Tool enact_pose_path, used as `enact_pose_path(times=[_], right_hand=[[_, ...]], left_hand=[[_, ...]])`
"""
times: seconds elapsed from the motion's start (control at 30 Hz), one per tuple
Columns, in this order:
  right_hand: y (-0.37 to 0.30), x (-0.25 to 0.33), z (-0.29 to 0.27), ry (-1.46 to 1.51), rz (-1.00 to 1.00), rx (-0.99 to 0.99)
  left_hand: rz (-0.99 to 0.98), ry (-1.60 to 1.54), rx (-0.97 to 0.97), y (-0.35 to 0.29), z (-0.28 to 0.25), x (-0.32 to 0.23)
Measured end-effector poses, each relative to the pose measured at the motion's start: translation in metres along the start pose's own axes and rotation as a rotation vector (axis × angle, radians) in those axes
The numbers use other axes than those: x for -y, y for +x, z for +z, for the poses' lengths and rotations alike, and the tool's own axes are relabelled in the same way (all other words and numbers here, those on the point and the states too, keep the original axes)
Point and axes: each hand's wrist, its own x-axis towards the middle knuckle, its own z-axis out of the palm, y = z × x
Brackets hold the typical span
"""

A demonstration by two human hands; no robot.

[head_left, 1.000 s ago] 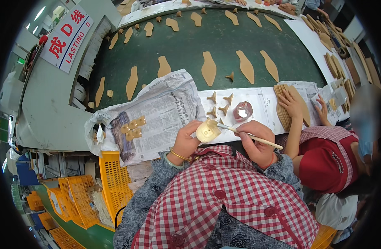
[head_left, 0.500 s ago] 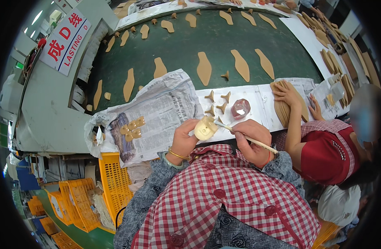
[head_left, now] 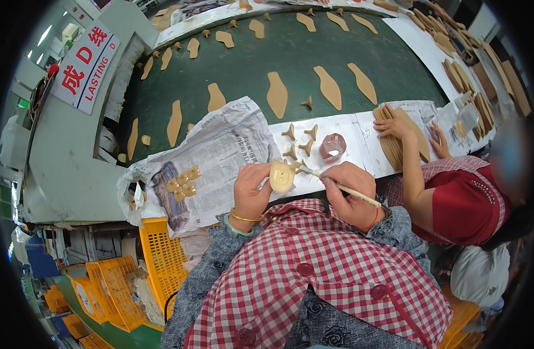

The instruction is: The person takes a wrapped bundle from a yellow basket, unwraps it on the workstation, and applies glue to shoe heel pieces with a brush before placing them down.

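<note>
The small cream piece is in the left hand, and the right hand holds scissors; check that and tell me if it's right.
Not quite: the right hand holds a brush, not scissors, as the head view shows. The small cream piece is in the left hand, as you said.

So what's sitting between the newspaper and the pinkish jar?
Several small brown heel-shaped pieces on white paper, between the newspaper and the jar. The head view shows this.
</note>
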Motion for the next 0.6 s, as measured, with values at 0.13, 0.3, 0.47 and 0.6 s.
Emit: enact_pose_path(times=[0.13,0.3,0.47,0.6], right_hand=[[-0.001,0.001,0.005,0.024,-0.055,0.036],[-0.005,0.002,0.001,0.020,-0.032,0.033],[-0.006,-0.006,0.001,-0.037,-0.049,0.048],[-0.004,-0.010,-0.003,-0.026,-0.019,-0.069]], left_hand=[[0.040,0.071,-0.013,0.000,0.000,-0.002],[0.046,0.081,-0.011,-0.003,0.002,-0.001],[0.074,0.117,-0.018,0.000,0.003,0.002],[0.001,0.087,0.016,-0.002,0.006,0.010]])
